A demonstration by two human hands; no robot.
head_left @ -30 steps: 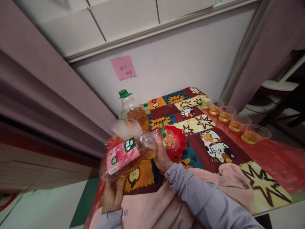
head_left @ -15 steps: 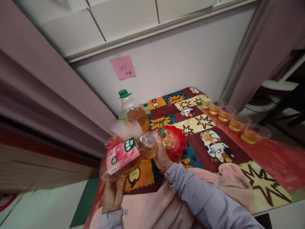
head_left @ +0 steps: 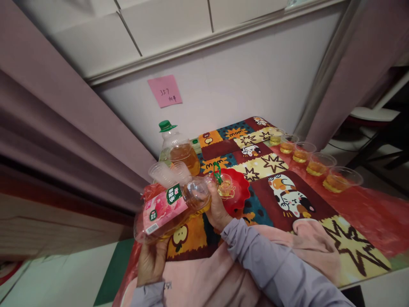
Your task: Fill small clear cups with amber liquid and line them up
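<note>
A large clear juice bottle (head_left: pixel 166 207) with a pink label lies tilted in both hands, its neck pointing right. My left hand (head_left: pixel 151 260) supports its base from below. Around the neck, my right hand (head_left: pixel 219 209) is closed, with a green handle loop (head_left: pixel 217 172) just beyond it. The bottle's mouth is at a small clear plastic cup (head_left: pixel 225 185) holding some yellow juice. That cup stands in a red scalloped tray (head_left: pixel 241 187). Whether juice is flowing at this moment I cannot make out.
Several cups of yellow juice (head_left: pixel 319 164) line the table's right side. Behind the held bottle stand stacked clear cups (head_left: pixel 162 174) and a second juice bottle (head_left: pixel 185 157) with a green cap. Patterned mats (head_left: pixel 255 192) and a pink cloth (head_left: pixel 204 281) cover the table; a wall (head_left: pixel 230 94) closes the back.
</note>
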